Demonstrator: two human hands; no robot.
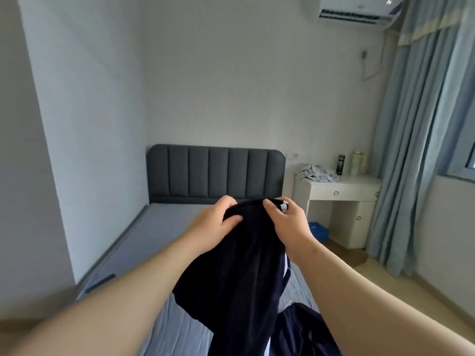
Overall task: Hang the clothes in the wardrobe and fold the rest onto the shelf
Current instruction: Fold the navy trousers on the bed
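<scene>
Over bed, white desk beyond, hands gripping dark garment

Pale grey walls are seen across the upper frame, and an air conditioner is mounted at the upper right. A dark grey padded headboard is set at centre, above a grey mattress. A white desk is placed to its right, beside light blue curtains hung along the right edge. Beige floor is shown at lower right.
</scene>
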